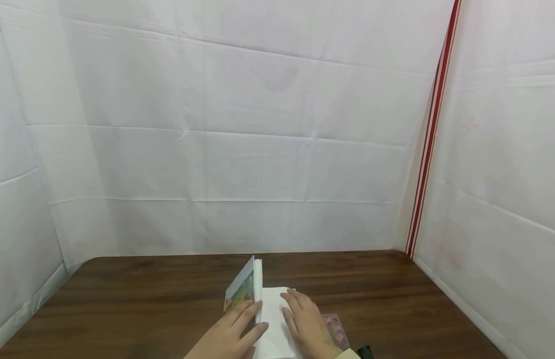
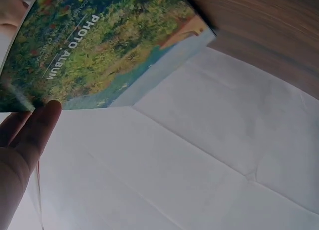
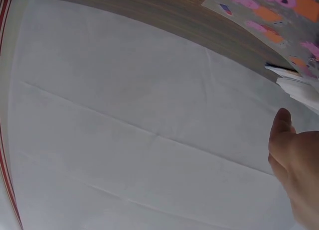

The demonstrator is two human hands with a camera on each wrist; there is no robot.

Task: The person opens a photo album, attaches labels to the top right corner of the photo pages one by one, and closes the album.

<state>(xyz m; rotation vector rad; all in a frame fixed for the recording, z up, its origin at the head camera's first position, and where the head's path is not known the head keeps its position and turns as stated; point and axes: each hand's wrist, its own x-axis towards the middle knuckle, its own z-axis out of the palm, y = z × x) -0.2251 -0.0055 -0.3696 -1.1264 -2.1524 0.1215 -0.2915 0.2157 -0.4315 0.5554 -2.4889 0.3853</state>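
Observation:
A photo album (image 1: 274, 319) with a painted garden cover stands partly opened on the table, its white pages facing up between the hands. My left hand (image 1: 234, 331) holds the raised cover side, fingers on the painted face and thumb on the page side. In the left wrist view, the album's cover (image 2: 94, 51) shows "PHOTO ALBUM" lettering, with the left fingers (image 2: 42, 123) at its edge. My right hand (image 1: 306, 321) rests along the right edge of the white page, fingers extended. The right wrist view shows that hand (image 3: 294, 160) near the page edges (image 3: 299, 90).
A clear sheet of pink and orange stickers (image 1: 336, 329) lies right of the right hand. Beside it, a dark object (image 1: 365, 352) is cut off by the frame bottom. The brown wooden table (image 1: 147, 304) is bounded by white cloth (image 1: 246, 164).

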